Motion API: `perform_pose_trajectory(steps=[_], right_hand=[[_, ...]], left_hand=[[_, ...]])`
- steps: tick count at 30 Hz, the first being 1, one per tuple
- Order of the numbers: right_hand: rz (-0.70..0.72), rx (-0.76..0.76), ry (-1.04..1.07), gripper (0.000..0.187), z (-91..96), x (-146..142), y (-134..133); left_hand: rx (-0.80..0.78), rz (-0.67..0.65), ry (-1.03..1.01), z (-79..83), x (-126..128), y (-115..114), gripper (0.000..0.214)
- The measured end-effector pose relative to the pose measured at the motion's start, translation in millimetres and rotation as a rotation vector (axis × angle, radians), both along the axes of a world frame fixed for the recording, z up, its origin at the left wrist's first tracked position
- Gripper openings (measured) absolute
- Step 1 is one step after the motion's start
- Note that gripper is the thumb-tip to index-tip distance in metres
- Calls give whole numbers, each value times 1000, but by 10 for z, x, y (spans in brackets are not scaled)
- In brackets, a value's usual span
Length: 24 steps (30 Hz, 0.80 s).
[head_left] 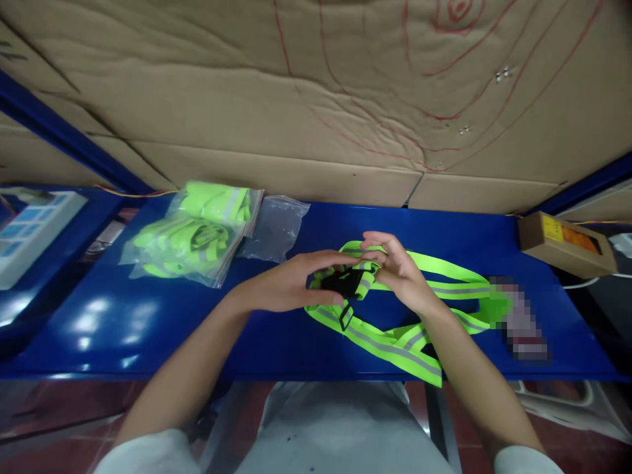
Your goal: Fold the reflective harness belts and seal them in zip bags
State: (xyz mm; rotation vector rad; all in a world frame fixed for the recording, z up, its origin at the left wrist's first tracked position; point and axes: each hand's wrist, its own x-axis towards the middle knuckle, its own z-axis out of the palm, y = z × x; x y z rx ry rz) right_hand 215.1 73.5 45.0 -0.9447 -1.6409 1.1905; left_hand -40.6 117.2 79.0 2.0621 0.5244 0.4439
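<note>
One pale shirt (336, 428) fronts the tabletop (162, 336). From left: two filled bags (182, 247), one flat bag (276, 227), left hand (284, 283) and right hand (399, 271) pinching one green strap (390, 355) near its black buckle (345, 284), loops lying rightward; one box (563, 258), its yellow label (553, 229) too small to read.

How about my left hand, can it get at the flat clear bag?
Probably yes: the flat clear bag lies just beyond the left hand with its middle uncovered, though that hand is busy with the green strap.

Neon-green strap (378, 340), loosely looped
Grey-striped, with a black adjuster (346, 317), it sprawls to the desk's (172, 329) front edge.
</note>
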Motion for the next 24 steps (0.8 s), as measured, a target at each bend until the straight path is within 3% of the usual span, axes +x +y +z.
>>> perform_pose_trajectory(steps=[3,5,7,10,12,15,19,24], right_hand=[[39,-2,18,37,83,19,-20],[38,63,-22,38,120,-2,-48],[38,168,-122,50,117,-41,-85],[93,287,-412,85,-1,-115,-146],[158,308,-626,98,-138,-155,-173],[224,294,-820,92,-321,-167,-171],[243,254,-882,88,-376,-115,-122],[299,309,-928,79,-383,-68,-106]], left_hand=[[143,60,175,86,-90,-120,69],[231,141,223,154,-185,-241,73],[291,254,218,209,-330,-367,81],[266,476,140,210,-615,-528,90],[193,581,80,150,-814,-617,87],[263,659,152,25,-1074,-744,85],[394,675,300,-134,-1310,-923,68],[288,915,197,-379,-1460,-1098,52]])
